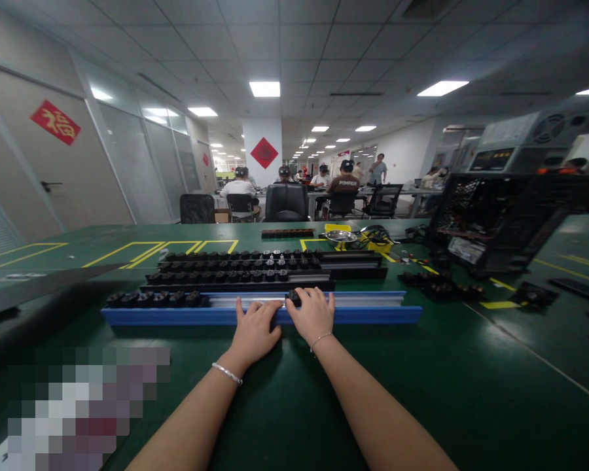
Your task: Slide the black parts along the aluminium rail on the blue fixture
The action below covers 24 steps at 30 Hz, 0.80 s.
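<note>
A long blue rail (373,315) with a silver channel lies across the green table in front of me. A row of black clips (154,299) fills its left part. My left hand (253,328) rests on the rail's front edge, fingers laid flat over the channel. My right hand (314,314) sits just beside it, fingers curled on a small black clip (292,296) in the channel. Both wrists wear thin bracelets.
Two more black rails full of clips (255,275) lie behind the blue one. A metal bowl (340,235) and yellow trays stand farther back. An open black computer case (495,226) stands at the right. Several seated people work at desks beyond the table.
</note>
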Each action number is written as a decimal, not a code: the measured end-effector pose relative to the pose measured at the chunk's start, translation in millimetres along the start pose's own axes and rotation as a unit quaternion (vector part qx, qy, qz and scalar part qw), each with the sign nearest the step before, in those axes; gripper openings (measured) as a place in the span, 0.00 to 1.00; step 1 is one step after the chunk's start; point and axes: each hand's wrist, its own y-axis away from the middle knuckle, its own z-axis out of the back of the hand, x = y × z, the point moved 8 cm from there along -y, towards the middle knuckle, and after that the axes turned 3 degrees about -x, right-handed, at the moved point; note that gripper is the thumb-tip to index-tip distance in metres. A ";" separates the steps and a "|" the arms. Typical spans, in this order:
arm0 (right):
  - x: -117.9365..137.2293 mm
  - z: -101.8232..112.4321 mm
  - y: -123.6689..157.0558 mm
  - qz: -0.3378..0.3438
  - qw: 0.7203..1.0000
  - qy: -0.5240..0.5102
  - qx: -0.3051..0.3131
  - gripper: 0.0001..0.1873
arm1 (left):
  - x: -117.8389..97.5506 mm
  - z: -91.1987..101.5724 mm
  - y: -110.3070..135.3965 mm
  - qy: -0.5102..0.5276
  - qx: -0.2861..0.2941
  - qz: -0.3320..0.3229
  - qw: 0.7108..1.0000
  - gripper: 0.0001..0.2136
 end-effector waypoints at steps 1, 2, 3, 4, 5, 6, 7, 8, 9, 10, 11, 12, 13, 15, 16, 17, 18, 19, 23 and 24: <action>-0.4 0.0 -0.2 0.002 1.000 -0.002 -0.003 0.20 | -0.3 -0.2 0.4 -0.003 -0.002 -0.004 1.000 0.21; -0.8 0.2 -0.3 0.002 1.000 -0.003 -0.007 0.19 | -0.4 -0.3 0.8 -0.006 -0.003 -0.007 1.000 0.20; -1.3 0.6 -0.5 0.001 1.000 -0.004 -0.011 0.19 | -0.4 -0.5 1.1 -0.009 -0.004 -0.009 1.000 0.20; -1.7 1.1 -0.6 0.000 1.000 -0.005 -0.016 0.18 | -0.4 -0.7 1.3 -0.013 -0.005 -0.011 1.000 0.20; -2.0 1.8 -0.6 -0.001 1.000 -0.007 -0.020 0.18 | -0.4 -0.8 1.5 -0.017 -0.006 -0.012 1.000 0.20; -2.2 2.6 -0.6 0.000 1.000 -0.010 -0.023 0.18 | -0.2 -0.9 1.6 -0.021 -0.006 -0.012 1.000 0.20; -2.1 3.3 -0.5 0.002 1.000 -0.013 -0.024 0.18 | 0.0 -1.1 1.6 -0.025 -0.006 -0.012 1.000 0.20; -2.1 4.0 -0.5 0.005 1.000 -0.016 -0.025 0.18 | 0.1 -1.3 1.7 -0.027 -0.006 -0.012 1.000 0.20; -2.3 4.6 -0.5 0.007 1.000 -0.019 -0.024 0.18 | 0.1 -1.4 1.8 -0.029 -0.006 -0.012 0.999 0.20; -2.5 5.0 -0.5 0.008 0.999 -0.021 -0.023 0.18 | 0.1 -1.6 1.9 -0.030 -0.005 -0.012 0.999 0.20; -2.9 5.3 -0.6 0.008 0.999 -0.023 -0.021 0.18 | 0.0 -1.9 2.0 -0.030 -0.004 -0.012 0.999 0.20; -3.2 5.5 -0.7 0.008 0.999 -0.024 -0.021 0.18 | -0.2 -2.3 2.2 -0.031 -0.003 -0.013 0.999 0.20; -3.6 5.5 -0.8 0.007 0.999 -0.025 -0.020 0.18 | -0.3 -2.6 2.4 -0.033 -0.003 -0.014 0.999 0.20; -4.0 5.0 -1.1 0.007 0.999 -0.023 -0.022 0.17 | -0.1 -3.1 2.9 -0.040 -0.004 -0.013 0.999 0.21; -4.0 4.6 -1.2 0.007 0.999 -0.021 -0.023 0.17 | 0.2 -3.2 3.0 -0.045 -0.006 -0.011 0.999 0.21; -4.0 4.1 -1.3 0.008 0.999 -0.018 -0.025 0.17 | 0.7 -3.4 3.2 -0.051 -0.007 -0.008 0.999 0.21; -4.0 3.6 -1.3 0.009 0.999 -0.016 -0.026 0.17 | 1.1 -3.7 3.2 -0.057 -0.007 -0.006 0.998 0.22; -4.0 3.2 -1.3 0.010 0.999 -0.015 -0.027 0.18 | 1.3 -4.1 3.3 -0.063 -0.006 -0.005 0.998 0.22; -5.3 2.2 -1.5 0.007 0.999 -0.015 -0.030 0.18 | 1.2 -5.1 3.4 -0.080 -0.001 -0.006 0.997 0.23; -5.6 2.2 -1.5 0.005 0.999 -0.015 -0.031 0.18 | 1.1 -5.1 3.4 -0.083 -0.001 -0.007 0.997 0.23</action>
